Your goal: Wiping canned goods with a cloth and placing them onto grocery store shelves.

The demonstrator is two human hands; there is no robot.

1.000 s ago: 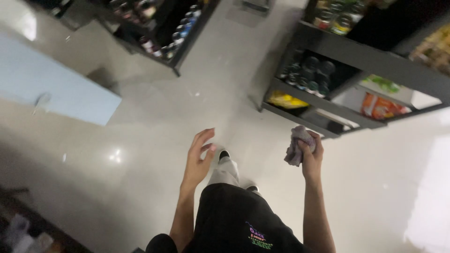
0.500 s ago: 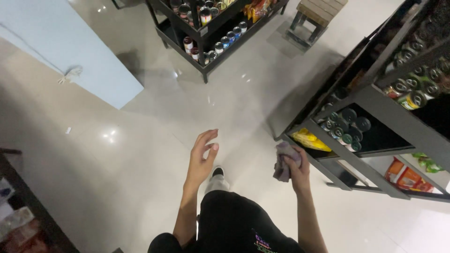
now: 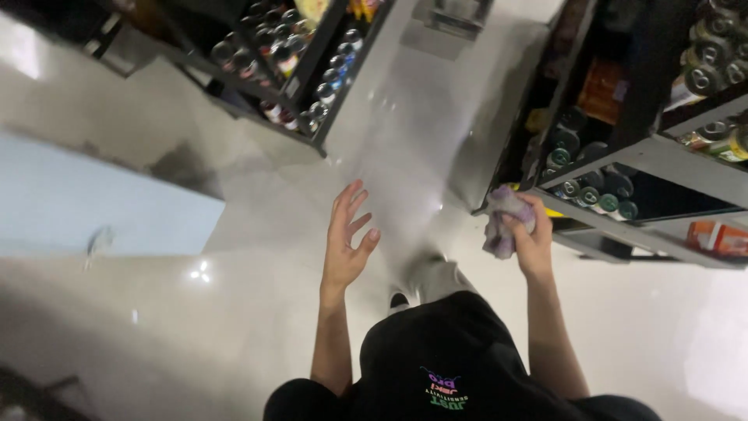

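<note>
A crumpled purple cloth (image 3: 502,222) is gripped in the right hand (image 3: 530,238) beside the right shelf (image 3: 662,160); the left hand (image 3: 347,242) is held spread and empty. A firm bunch is advised.

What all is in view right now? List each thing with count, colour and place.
shelving unit: one, dark grey, right side, stocked with cans
cans: many, count unclear, green-topped, right unit's lower shelf
orange packets: count unclear, bottom shelf at right
second shelving unit: one, dark, top centre-left, holding cans and bottles
floor: glossy, pale tiles
pale blue panel: one, left
step stool: one, grey, top centre, blurred
cloth: one, purplish-grey, bunched in right hand's grip
left hand: open, empty, over floor
right hand: closed on cloth by shelf edge
</note>
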